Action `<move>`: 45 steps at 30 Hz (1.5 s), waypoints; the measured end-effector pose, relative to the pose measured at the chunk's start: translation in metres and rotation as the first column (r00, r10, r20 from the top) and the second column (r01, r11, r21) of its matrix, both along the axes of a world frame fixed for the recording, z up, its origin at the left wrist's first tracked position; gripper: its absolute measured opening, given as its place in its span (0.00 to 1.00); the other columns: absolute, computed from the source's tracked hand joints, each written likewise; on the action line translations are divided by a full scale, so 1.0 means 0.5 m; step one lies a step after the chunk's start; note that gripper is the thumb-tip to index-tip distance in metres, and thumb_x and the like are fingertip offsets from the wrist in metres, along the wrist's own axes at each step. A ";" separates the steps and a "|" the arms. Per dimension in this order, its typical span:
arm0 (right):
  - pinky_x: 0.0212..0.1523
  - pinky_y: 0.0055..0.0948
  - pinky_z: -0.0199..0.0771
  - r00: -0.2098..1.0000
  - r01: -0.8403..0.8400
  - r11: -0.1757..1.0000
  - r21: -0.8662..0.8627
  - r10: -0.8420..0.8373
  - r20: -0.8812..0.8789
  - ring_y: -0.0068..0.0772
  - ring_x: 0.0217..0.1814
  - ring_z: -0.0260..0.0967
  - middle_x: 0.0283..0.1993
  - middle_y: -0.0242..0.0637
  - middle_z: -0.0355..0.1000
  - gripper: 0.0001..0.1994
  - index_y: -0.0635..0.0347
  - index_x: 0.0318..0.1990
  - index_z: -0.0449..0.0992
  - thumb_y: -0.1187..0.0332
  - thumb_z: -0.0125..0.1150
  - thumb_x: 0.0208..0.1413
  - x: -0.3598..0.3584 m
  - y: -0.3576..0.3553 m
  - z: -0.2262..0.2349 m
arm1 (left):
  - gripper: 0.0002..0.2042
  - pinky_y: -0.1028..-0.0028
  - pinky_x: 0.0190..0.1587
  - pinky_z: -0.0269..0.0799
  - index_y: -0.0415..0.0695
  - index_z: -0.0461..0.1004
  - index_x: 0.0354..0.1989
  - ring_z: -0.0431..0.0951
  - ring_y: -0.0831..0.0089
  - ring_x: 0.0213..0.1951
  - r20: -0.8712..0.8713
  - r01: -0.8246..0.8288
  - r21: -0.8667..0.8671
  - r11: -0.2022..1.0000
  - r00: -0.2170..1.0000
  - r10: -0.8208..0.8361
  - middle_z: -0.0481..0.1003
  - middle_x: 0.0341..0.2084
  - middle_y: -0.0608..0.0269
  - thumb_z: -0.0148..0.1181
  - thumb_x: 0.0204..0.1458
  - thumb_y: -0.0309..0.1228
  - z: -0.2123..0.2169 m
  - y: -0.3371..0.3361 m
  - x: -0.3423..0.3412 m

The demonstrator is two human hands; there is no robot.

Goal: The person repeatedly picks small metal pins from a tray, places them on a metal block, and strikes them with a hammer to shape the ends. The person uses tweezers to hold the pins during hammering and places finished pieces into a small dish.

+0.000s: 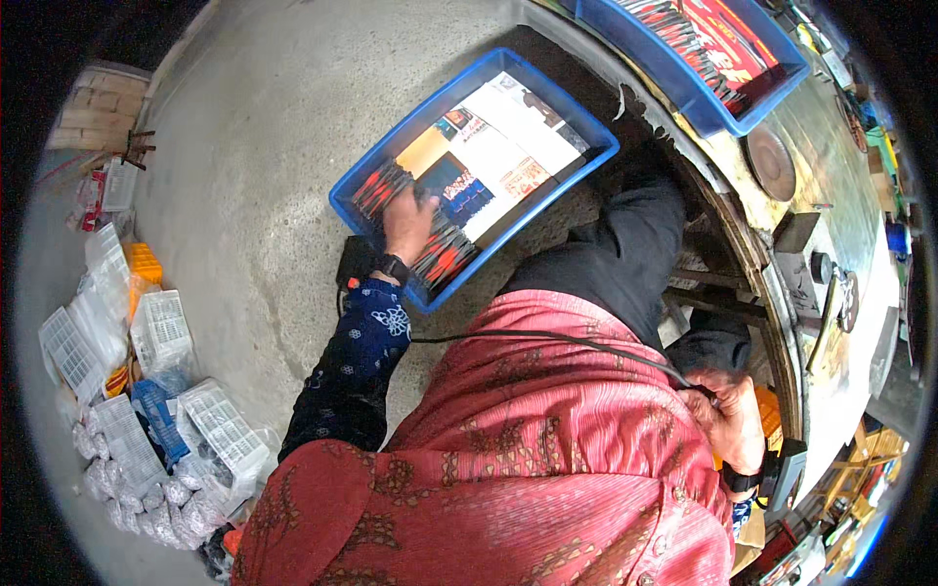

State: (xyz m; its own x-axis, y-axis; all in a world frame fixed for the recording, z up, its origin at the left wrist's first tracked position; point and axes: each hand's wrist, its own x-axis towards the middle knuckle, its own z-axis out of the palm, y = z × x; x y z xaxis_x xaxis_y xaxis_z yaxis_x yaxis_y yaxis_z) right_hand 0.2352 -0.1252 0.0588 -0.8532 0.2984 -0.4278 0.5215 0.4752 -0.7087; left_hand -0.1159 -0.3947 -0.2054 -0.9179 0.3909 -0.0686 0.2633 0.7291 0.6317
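My left hand [408, 223] reaches down into a blue plastic bin [337, 195] on the floor. Its fingers close around thin black-and-red pieces [445, 256] packed upright in a row along the bin's near left side; the fingertips are partly hidden among them. Printed card sheets [508, 142] line the rest of the bin's bottom. At my right side, beside the bench, my right hand [728, 415] is closed with its fingers curled. A black cable [547, 333] crosses my red shirt and runs up to that hand. Whatever the fingers hold is hidden.
On the bench [831, 361] at right stands another blue bin [723, 117] with similar pieces, near a round brown dish [770, 166] and a metal device [806, 269]. White plastic baskets [220, 425] and bagged goods [161, 508] lie on the floor at left.
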 end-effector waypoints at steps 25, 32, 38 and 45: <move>0.44 0.35 0.74 0.998 -0.065 0.998 0.011 0.065 -0.004 0.50 0.41 0.75 0.37 0.48 0.76 0.09 0.67 0.40 0.76 0.76 0.62 0.50 -0.060 -0.057 0.022 | 0.13 0.56 0.38 0.74 0.41 0.71 0.36 0.78 0.49 0.36 -0.445 -0.010 -0.373 0.928 0.879 -0.169 0.77 0.31 0.49 0.69 0.43 0.28 -0.069 -0.068 -0.179; 0.45 0.36 0.74 0.997 -0.080 0.997 0.012 0.080 -0.016 0.49 0.42 0.75 0.38 0.48 0.76 0.10 0.67 0.41 0.76 0.76 0.62 0.50 -0.056 -0.056 0.019 | 0.18 0.58 0.40 0.73 0.42 0.74 0.41 0.77 0.50 0.38 -0.414 0.014 -0.318 0.948 0.898 -0.152 0.77 0.33 0.48 0.71 0.41 0.32 -0.072 -0.078 -0.183; 0.44 0.36 0.74 0.997 -0.068 0.998 0.013 0.068 -0.029 0.50 0.42 0.75 0.38 0.48 0.76 0.10 0.67 0.40 0.76 0.76 0.62 0.50 -0.054 -0.053 0.015 | 0.19 0.58 0.41 0.73 0.42 0.74 0.44 0.77 0.50 0.38 -0.424 0.011 -0.320 0.947 0.893 -0.153 0.77 0.33 0.50 0.70 0.42 0.33 -0.046 -0.080 -0.161; 0.43 0.35 0.74 0.997 -0.063 0.998 -0.017 0.062 -0.050 0.50 0.41 0.75 0.36 0.48 0.75 0.09 0.67 0.40 0.76 0.75 0.62 0.51 -0.055 -0.045 0.011 | 0.18 0.59 0.41 0.74 0.46 0.72 0.49 0.77 0.55 0.42 -0.506 -0.106 -0.481 0.870 0.844 -0.177 0.76 0.42 0.58 0.64 0.49 0.34 -0.051 -0.085 -0.115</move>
